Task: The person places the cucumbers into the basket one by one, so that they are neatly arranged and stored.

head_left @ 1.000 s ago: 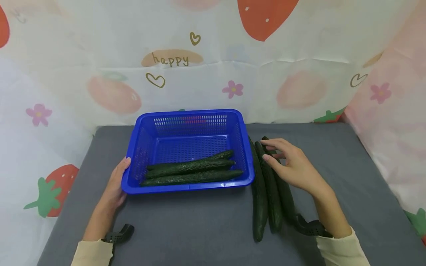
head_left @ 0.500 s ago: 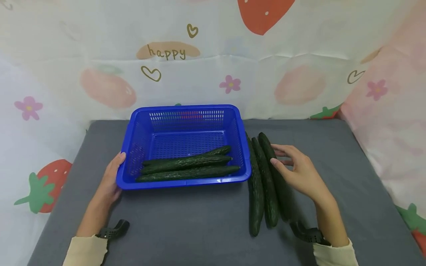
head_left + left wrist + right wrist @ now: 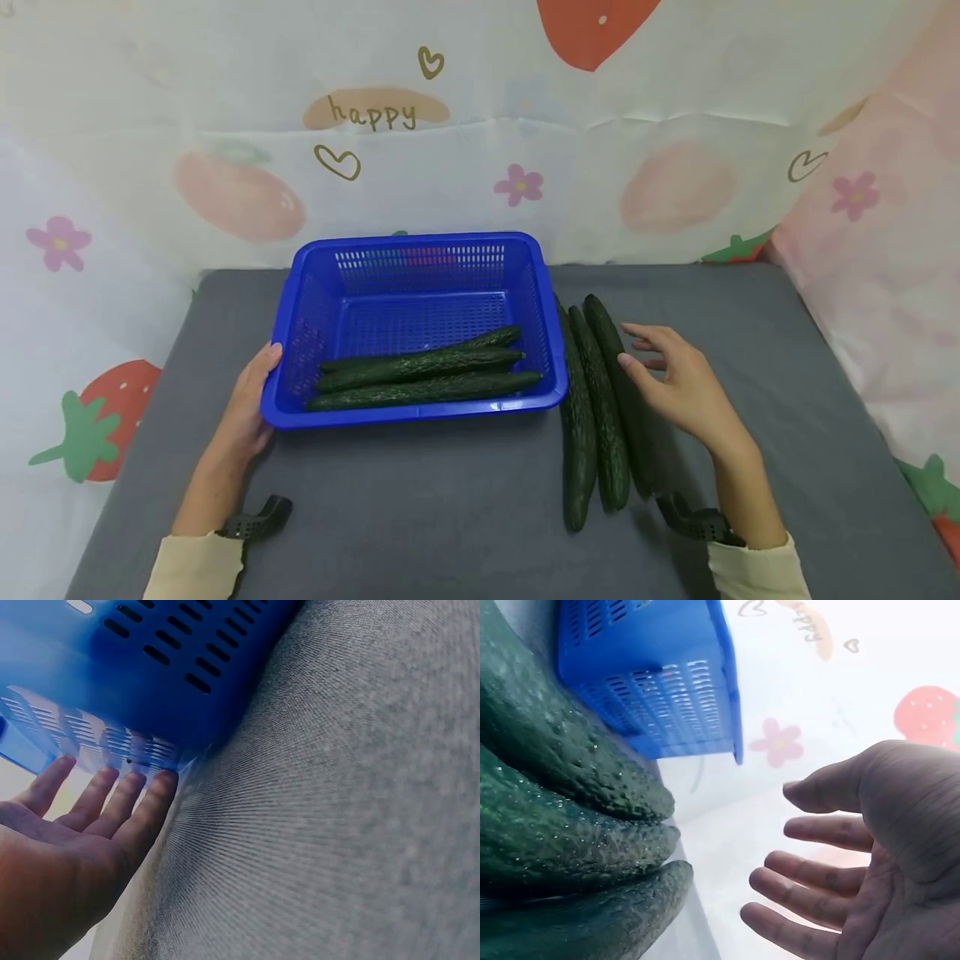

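A blue slotted plastic basket (image 3: 420,412) sits on the grey cloth with three dark green cucumbers (image 3: 423,390) lying crosswise along its near side. My left hand (image 3: 243,408) touches the basket's left side; in the left wrist view its fingers (image 3: 124,802) are extended against the slotted wall. Three more cucumbers (image 3: 606,417) lie lengthwise, side by side, right of the basket. My right hand (image 3: 678,387) hovers just right of the rightmost of them, fingers loosely bent. In the right wrist view, nothing is between thumb and fingers, and the cucumber tips (image 3: 656,892) are apart from them.
Grey cloth (image 3: 420,508) covers the table. A printed curtain (image 3: 585,150) with strawberries, flowers and hearts hangs right behind it and along both sides. Each wrist wears a black band (image 3: 258,518).
My right hand has drawn back to the right from over the right-hand cucumbers, whose tips now show. The left hand stays at the basket. The head view has shifted slightly.
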`<move>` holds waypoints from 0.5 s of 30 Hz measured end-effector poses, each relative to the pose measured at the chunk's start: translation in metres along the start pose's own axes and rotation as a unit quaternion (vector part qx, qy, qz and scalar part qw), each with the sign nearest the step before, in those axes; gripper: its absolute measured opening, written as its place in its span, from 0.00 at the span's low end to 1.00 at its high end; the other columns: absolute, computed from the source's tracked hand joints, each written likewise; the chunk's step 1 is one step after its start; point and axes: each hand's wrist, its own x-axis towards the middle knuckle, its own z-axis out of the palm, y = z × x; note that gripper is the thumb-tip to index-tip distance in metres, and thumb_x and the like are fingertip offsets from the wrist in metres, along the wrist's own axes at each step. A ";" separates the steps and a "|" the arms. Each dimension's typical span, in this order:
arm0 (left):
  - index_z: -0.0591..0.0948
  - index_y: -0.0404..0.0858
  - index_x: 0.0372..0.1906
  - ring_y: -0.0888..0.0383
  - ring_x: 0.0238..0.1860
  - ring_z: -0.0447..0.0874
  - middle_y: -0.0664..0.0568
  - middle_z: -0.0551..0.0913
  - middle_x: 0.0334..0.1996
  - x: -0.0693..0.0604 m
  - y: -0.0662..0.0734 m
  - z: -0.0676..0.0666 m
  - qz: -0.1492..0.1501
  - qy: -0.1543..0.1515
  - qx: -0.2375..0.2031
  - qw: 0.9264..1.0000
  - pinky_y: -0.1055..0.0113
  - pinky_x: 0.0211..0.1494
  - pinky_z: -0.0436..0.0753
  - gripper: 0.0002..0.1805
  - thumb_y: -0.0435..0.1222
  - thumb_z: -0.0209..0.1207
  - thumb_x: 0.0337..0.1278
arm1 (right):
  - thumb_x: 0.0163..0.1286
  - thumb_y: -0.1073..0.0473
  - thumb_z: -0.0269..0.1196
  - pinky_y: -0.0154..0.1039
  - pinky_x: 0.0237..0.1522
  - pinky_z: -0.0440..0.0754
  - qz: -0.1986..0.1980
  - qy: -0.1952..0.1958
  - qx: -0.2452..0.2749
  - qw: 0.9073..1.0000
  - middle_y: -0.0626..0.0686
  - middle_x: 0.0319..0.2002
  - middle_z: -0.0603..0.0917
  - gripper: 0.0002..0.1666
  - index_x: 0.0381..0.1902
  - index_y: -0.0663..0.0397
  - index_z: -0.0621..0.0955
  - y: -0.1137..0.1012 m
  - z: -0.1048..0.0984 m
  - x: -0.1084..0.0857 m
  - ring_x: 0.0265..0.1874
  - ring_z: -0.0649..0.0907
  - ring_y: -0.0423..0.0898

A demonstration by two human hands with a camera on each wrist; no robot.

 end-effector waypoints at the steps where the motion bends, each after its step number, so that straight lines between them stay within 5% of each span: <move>1: 0.71 0.54 0.69 0.67 0.51 0.86 0.63 0.87 0.53 0.000 -0.001 0.000 0.002 0.004 -0.002 1.000 0.72 0.51 0.86 0.17 0.47 0.40 0.88 | 0.82 0.56 0.60 0.66 0.62 0.82 0.001 -0.002 -0.002 1.000 0.67 0.71 0.75 0.29 0.76 0.59 0.72 0.000 0.000 0.001 0.66 0.80 0.68; 15: 0.70 0.53 0.69 0.67 0.51 0.86 0.63 0.86 0.53 -0.003 -0.003 0.003 0.003 0.007 -0.004 1.000 0.72 0.51 0.87 0.17 0.47 0.39 0.88 | 0.83 0.54 0.59 0.67 0.61 0.82 0.026 -0.022 -0.039 0.999 0.69 0.71 0.74 0.31 0.77 0.61 0.70 0.009 0.003 0.005 0.64 0.81 0.69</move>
